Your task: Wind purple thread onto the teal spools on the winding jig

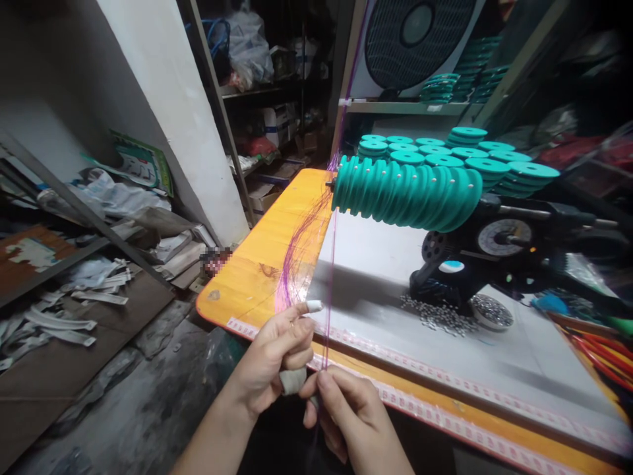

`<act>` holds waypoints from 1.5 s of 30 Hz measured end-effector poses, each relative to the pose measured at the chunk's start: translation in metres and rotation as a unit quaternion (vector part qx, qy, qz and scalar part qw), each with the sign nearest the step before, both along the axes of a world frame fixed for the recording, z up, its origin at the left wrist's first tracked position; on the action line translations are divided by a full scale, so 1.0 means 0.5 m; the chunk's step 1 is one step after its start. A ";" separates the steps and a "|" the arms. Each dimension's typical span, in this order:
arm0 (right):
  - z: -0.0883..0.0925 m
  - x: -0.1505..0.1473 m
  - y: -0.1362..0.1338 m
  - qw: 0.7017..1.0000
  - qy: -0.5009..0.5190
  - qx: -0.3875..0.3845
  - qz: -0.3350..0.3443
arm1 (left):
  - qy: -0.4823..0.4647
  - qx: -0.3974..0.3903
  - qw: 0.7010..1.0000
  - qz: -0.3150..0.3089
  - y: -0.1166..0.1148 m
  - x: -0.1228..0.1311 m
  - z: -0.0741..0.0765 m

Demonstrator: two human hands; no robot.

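Note:
A thin purple line (330,284) hangs from the end of a row of green foam spools (403,191) down to my right hand (343,406), whose thumb and forefinger pinch it at the table's front edge. My left hand (291,346) is close beside it, fingers curled in and the taped forefinger pointing towards the line. Whatever the left fingers hold, if anything, is hidden. Tape also wraps a lower digit of that hand. Behind the left hand, a loose bundle of purple strands (287,264) curves down from the spool end onto the tabletop.
The spools sit on a black machine (487,244) on an orange table (252,264). A dish of small metal pieces (491,312) stands by it, more scattered alongside. Stacked green discs (465,155) and a fan (417,33) are behind. A measuring strip (445,389) runs along the front.

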State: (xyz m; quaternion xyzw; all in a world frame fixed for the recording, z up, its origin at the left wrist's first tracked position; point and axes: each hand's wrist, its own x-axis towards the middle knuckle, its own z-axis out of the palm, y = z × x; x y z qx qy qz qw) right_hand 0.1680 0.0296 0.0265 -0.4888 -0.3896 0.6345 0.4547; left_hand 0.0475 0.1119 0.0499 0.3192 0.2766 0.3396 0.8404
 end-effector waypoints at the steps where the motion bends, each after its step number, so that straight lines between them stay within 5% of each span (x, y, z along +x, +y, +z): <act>1: 0.001 0.001 -0.001 1.000 -0.006 0.001 -0.001 | 0.014 0.009 1.000 -0.014 0.001 0.002 -0.002; 5: 0.008 0.002 -0.002 0.999 -0.036 0.015 -0.007 | 0.101 0.047 0.993 -0.027 -0.003 0.011 -0.012; 13: 0.004 0.005 -0.001 0.999 -0.036 0.022 -0.006 | 0.181 0.091 0.978 0.048 -0.022 0.022 -0.016; 45: 0.003 0.003 -0.003 0.999 -0.036 0.036 -0.007 | 0.128 0.110 0.986 0.012 -0.021 0.015 -0.021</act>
